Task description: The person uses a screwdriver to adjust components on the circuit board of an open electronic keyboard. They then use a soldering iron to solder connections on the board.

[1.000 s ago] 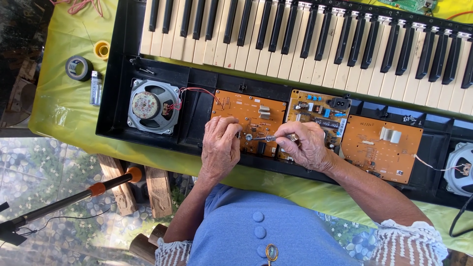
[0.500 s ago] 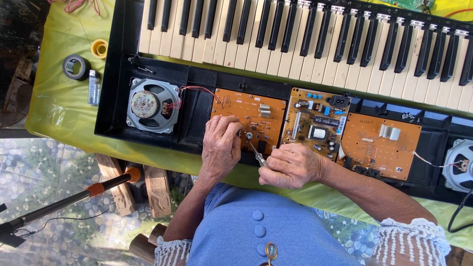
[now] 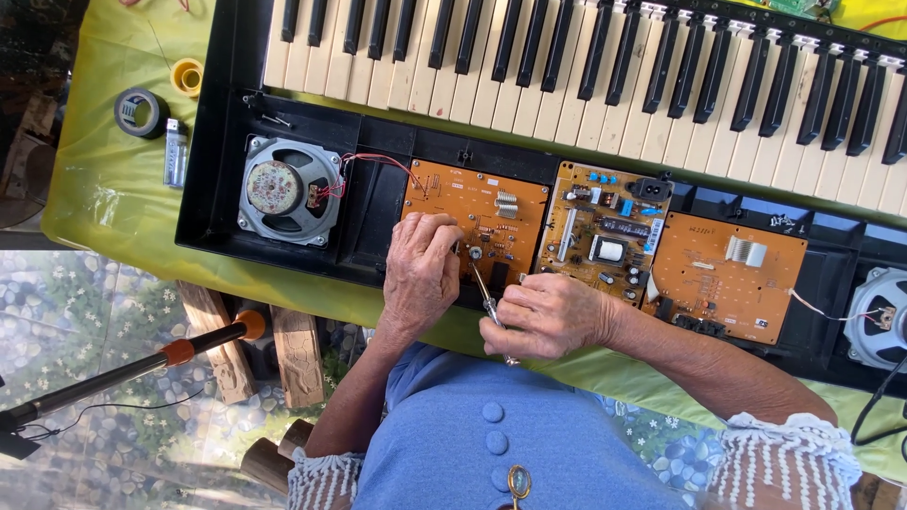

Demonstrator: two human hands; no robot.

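Note:
An opened electronic keyboard (image 3: 312,76) lies on a yellow-green cloth with its circuit boards bare. My left hand (image 3: 420,274) rests on the left orange circuit board (image 3: 491,212), fingertips pinched at a small part near the board's middle. My right hand (image 3: 548,316) grips a thin metal screwdriver (image 3: 484,286) whose tip points up at the same spot on that board. A middle board (image 3: 605,236) with capacitors and a right orange board (image 3: 727,274) sit beside it.
A round speaker (image 3: 288,189) with red wires sits at the left of the case, another speaker (image 3: 879,316) at the right. A tape roll (image 3: 140,111), a lighter (image 3: 175,151) and a yellow cap (image 3: 187,76) lie on the cloth. An orange-handled pole (image 3: 170,354) leans below.
My right hand has pulled back from the middle board toward me and now holds the screwdriver angled at the left board. My left hand stayed on the left board.

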